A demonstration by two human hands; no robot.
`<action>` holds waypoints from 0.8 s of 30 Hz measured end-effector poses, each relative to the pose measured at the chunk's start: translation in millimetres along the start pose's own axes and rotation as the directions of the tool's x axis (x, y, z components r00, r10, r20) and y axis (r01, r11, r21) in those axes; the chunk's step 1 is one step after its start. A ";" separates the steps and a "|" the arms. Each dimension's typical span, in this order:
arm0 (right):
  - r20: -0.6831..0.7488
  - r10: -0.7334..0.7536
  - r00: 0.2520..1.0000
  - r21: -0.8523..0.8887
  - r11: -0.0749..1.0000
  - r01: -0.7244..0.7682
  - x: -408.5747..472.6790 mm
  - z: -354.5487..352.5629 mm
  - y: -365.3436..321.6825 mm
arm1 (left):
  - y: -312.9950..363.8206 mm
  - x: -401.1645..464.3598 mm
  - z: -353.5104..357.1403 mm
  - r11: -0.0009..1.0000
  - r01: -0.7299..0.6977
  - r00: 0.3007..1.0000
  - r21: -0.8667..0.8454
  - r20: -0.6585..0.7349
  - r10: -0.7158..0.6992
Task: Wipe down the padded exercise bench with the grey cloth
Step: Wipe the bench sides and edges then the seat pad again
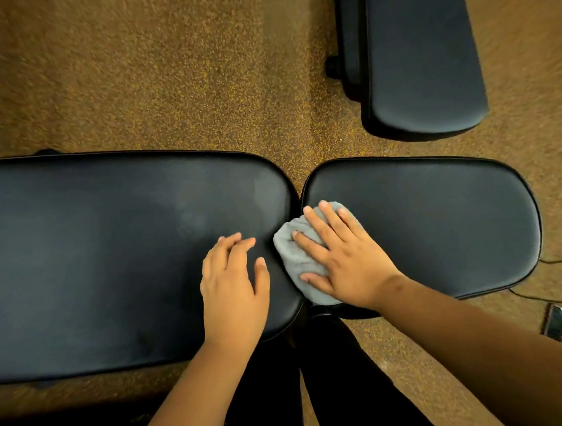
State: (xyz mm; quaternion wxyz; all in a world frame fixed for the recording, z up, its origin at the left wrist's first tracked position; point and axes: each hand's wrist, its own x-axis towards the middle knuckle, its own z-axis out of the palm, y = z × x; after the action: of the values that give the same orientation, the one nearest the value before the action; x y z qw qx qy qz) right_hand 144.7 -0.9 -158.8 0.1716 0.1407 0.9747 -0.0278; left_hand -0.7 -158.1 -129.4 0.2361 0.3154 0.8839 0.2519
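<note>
Grey cloth (297, 259) under flat right hand (341, 258).

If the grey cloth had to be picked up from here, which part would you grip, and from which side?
Probably the bunched left edge of the cloth, coming from the left over the gap between the pads. That end is puckered into folds and stands proud of the bench, while the right hand lies flat over the rest. The left hand rests just beside it.

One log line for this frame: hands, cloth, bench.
right hand: presses grey cloth flat | cloth: over gap between bench pads | left hand: rests on long pad
</note>
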 end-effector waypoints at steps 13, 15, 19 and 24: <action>-0.079 0.439 0.895 0.061 0.898 -0.435 55.8 -40.3 116.9 | 93.1 26.4 58.9 0.994 -0.090 0.980 -0.056 0.175 0.098; -0.112 0.514 0.850 0.060 0.858 -0.510 28.1 -40.0 146.5 | 108.7 36.8 64.2 0.994 -0.105 0.970 0.005 0.222 0.102; -0.147 0.580 0.801 0.039 0.813 -0.582 -7.7 -41.6 175.3 | 125.9 50.8 69.9 0.989 -0.080 0.940 0.123 0.339 0.034; 0.004 0.568 0.823 0.048 0.822 -0.568 31.8 -50.2 152.3 | 133.0 51.2 77.3 0.975 -0.061 0.945 0.214 0.327 -0.013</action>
State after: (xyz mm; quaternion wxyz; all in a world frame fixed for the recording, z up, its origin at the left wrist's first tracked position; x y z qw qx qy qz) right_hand 142.8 158.7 -123.4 0.1634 0.4284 0.8887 0.0023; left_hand 66.8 -10.9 -122.5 0.3393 0.3880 0.8512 0.0992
